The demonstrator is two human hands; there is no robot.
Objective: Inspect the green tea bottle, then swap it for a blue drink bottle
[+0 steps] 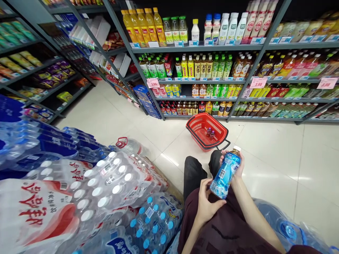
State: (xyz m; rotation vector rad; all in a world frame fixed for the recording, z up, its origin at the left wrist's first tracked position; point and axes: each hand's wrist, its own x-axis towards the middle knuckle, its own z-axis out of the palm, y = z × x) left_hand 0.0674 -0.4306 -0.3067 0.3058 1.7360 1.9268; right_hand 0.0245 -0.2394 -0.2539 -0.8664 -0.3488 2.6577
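Observation:
A blue-labelled drink bottle with a white cap is held tilted over my lap, its cap end pointing away from me. My left hand grips its base from the left, thumb and fingers around the lower end. Around the upper part is my right hand, with fingertips showing at the far side near the cap. Just beyond my knees, a red shopping basket stands on the floor, its black handle folded down. Inside the basket lie two small dark bottles with purple caps.
Shelves full of bottled drinks stand ahead. To my left are stacked shrink-wrapped water packs and a large jug with a red handle. Large blue water bottles sit at my right. Snack shelves are at the far left.

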